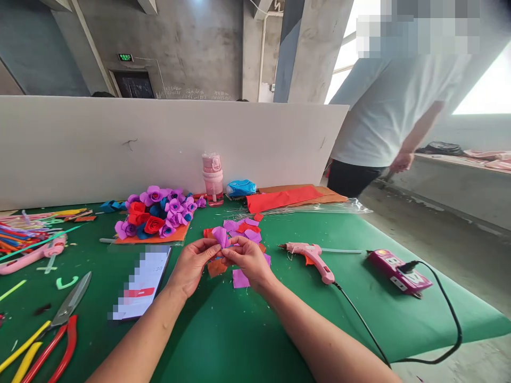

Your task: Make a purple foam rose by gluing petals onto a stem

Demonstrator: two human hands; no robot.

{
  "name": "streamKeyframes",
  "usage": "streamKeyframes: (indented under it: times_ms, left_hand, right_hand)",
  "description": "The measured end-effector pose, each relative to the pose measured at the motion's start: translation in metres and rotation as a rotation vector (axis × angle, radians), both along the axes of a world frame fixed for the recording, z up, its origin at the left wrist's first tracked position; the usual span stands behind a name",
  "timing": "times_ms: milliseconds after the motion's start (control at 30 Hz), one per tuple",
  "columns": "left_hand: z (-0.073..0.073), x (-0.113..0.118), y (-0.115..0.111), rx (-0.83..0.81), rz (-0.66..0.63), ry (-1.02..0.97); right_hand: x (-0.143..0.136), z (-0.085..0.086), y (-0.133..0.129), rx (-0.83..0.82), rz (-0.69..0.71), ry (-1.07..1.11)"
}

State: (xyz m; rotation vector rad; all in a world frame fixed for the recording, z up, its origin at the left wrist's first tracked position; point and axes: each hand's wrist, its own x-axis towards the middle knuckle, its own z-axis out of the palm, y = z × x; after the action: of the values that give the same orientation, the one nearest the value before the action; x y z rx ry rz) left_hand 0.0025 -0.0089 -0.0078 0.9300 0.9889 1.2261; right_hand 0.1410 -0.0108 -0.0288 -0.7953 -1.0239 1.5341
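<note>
A small purple paper petal (221, 235) is pinched between both hands above the middle of the green table. My left hand (198, 259) grips its left side with thumb and fingertips, and my right hand (244, 257) grips its right side. Around and beneath the hands lie loose purple, red and orange paper pieces (240, 279). To the left, finished purple, red and blue paper flowers (154, 225) are heaped on an orange sheet. A pink glue gun (313, 257) lies right of my right hand, its cord running toward the front edge.
A phone (143, 284), scissors (72, 303), pliers with red handles (66, 340) and colored sticks (24, 236) lie left. Behind stand a pink bottle (213, 181) and white board (167, 143). A purple power strip (399, 271) lies right; a person (383, 117) stands beyond.
</note>
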Motion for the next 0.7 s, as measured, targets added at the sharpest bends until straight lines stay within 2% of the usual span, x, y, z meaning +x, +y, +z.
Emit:
streamKeyframes:
  times_ms: [133, 400, 700]
  left_hand:
    - [-0.001, 0.0, 0.001, -0.023, -0.017, 0.006]
    - [0.0, -0.002, -0.001, 0.036, -0.054, 0.04]
    - [0.011, -0.002, -0.008, 0.246, -0.033, 0.189]
  right_hand:
    - [0.001, 0.001, 0.001, 0.019, -0.023, -0.041]
    - [0.002, -0.002, 0.001, 0.058, -0.023, -0.081]
    - [0.004, 0.004, 0.001, 0.302, -0.113, -0.221]
